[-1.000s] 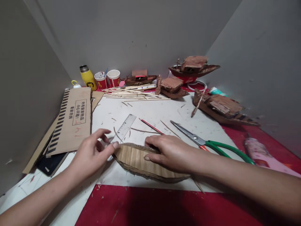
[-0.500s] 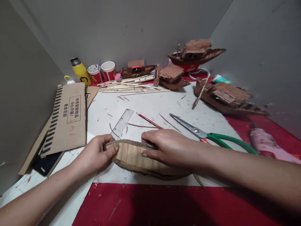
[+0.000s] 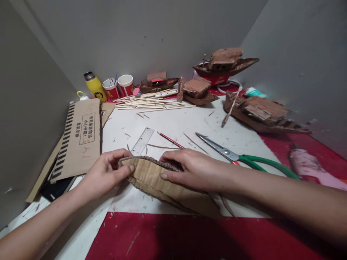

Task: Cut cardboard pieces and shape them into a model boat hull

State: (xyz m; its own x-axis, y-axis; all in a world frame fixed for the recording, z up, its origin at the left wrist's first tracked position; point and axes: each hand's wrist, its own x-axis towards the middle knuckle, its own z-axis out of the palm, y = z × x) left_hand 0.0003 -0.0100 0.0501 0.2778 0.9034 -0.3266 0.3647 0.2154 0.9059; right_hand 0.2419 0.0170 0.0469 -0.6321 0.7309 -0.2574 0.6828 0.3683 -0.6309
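between left hand [image 3: 110, 172] and right hand [image 3: 189, 169] — cardboard hull [image 3: 151, 180], now tilted more

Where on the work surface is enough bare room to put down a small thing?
The white sheet is mostly bare between the sticks and the pencil, with some scraps. The red surface on the near side of the cardboard piece is mostly free too. It is crowded along the back, with cups and model boats.

Cardboard sheet [image 3: 73, 155]: printed "内有袋装物品", "小心开箱!", "套装勿拆". Ruler [image 3: 142, 141]: digits too small.
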